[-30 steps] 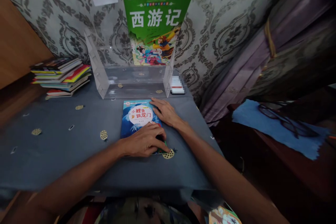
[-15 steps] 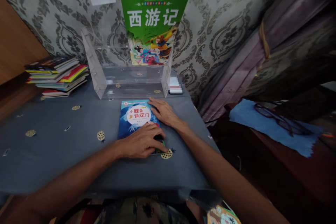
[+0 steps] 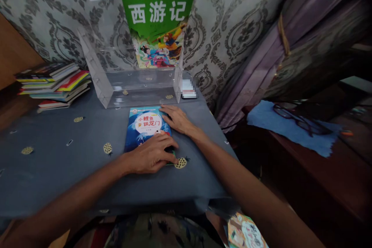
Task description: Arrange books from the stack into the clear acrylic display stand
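Observation:
A thin blue picture book (image 3: 145, 126) lies flat on the grey tablecloth (image 3: 58, 162) in front of me. My left hand (image 3: 151, 155) rests palm down on the book's near end, fingers curled at its lower right corner. Against the book's right edge lies my right hand (image 3: 177, 119), flat, with its fingers stretched out and touching the cover. Just behind the book stands a clear acrylic book stand (image 3: 130, 85) holding one tall green book (image 3: 157, 15) upright against the wall.
A stack of several thin books (image 3: 55, 83) sits at the table's back left. A small white object (image 3: 188, 89) lies right of the stand. To the right are a curtain (image 3: 276, 46) and a wooden surface with a blue cloth (image 3: 290, 128) and glasses. Another book (image 3: 244, 232) lies below the table edge.
The view has swung right and up, so everything sits further left in the picture. Both hands stay on the blue book in the same places.

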`<state>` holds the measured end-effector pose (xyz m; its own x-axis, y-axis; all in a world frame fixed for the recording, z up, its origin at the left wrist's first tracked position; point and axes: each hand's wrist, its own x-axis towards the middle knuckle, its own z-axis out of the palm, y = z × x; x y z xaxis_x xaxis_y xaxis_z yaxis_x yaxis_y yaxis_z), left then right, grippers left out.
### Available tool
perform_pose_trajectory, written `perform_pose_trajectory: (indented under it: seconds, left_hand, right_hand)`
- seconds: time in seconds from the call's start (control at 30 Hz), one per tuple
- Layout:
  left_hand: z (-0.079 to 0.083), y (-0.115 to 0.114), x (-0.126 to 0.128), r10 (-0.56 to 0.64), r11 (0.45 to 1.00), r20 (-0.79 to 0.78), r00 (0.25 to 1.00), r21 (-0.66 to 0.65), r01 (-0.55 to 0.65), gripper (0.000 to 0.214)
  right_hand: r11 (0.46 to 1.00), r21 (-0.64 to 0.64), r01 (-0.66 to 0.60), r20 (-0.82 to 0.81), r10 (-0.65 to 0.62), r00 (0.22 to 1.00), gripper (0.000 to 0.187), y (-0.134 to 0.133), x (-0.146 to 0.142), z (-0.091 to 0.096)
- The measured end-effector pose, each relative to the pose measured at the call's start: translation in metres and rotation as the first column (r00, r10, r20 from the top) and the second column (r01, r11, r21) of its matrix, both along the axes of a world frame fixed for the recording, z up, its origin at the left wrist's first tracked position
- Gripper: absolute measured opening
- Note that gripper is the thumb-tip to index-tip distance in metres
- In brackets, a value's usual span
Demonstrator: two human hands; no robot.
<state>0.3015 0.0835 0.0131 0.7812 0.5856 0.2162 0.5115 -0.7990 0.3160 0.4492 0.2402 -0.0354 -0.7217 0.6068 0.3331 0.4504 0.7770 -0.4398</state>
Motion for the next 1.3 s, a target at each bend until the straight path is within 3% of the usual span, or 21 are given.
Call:
perform_pose_trajectory:
  seconds: [0.17,0.4,0.53,0.7,0.8,0.9,1.1,1.3]
  left_hand:
    - [0.004,-0.020,-0.009,-0.022,0.999,-0.098,0.995,0.044,0.027,0.045]
    - [-0.007,-0.030,-0.012,0.039,0.997,-0.105,0.994,0.073,-0.032,0.048]
    - [-0.007,-0.031,-0.010,0.057,0.995,-0.073,0.996,0.089,-0.051,0.044]
    - [-0.004,-0.027,-0.014,0.065,0.998,0.089,0.994,0.004,-0.066,0.036]
    - [-0.005,-0.014,-0.020,0.134,0.991,0.148,0.980,-0.008,-0.135,0.032]
    - [-0.011,0.016,-0.026,0.248,0.965,0.077,0.966,0.063,-0.253,0.029]
    - [-0.022,0.088,-0.032,0.421,0.898,-0.092,0.902,0.187,-0.399,0.034]
    - [-0.023,0.110,-0.027,0.471,0.871,-0.117,0.874,0.223,-0.439,0.030]
  right_hand:
    - [1.000,0.018,0.002,0.011,-0.002,1.000,0.040,0.001,-0.001,-0.002]
    - [0.999,0.018,0.030,0.007,-0.030,1.000,0.038,-0.010,-0.001,0.002]
    - [0.997,0.026,0.066,0.033,-0.067,0.997,0.036,-0.040,0.009,0.007]
    - [0.996,0.092,0.012,0.057,-0.017,0.998,0.040,-0.107,0.043,0.006]
    - [0.982,0.184,-0.033,0.058,0.023,0.998,0.040,-0.143,0.062,0.005]
    - [0.966,0.255,-0.049,0.040,0.041,0.998,0.037,-0.161,0.071,0.006]
    - [0.952,0.305,-0.035,-0.008,0.040,0.999,0.033,-0.161,0.069,0.010]
    - [0.963,0.267,-0.032,-0.016,0.038,0.999,0.035,-0.162,0.072,0.013]
